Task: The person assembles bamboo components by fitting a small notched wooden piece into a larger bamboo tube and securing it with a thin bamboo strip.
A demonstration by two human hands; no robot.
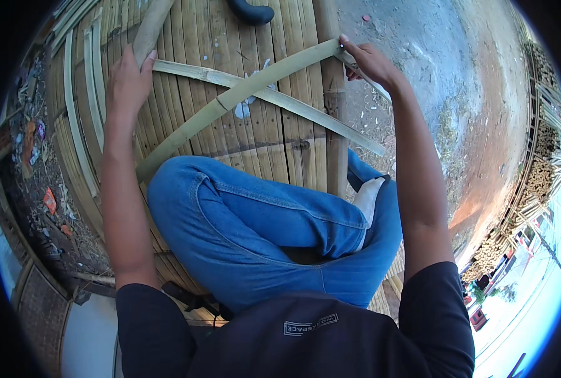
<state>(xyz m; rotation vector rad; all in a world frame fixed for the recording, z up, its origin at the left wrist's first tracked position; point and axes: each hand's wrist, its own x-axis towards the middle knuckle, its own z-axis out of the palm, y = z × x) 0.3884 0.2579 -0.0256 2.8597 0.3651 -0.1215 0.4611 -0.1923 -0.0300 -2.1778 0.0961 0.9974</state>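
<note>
Bamboo platform [195,38]; left hand [128,82] pinching upper strip [154,28], right hand [372,66] pinching diagonal strip [280,70].

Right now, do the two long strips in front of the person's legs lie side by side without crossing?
No, the greenish bamboo strip crosses over the paler strip, making an X shape.

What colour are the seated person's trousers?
The trousers are blue, seen in the head view.

A long, flat, greenish bamboo strip [230,98], with a node line partway along it, crosses over a paler, narrower strip [318,118]; both slant above the slatted desk [261,142]. A dull-green length [153,28] runs past the upper edge of view.
</note>
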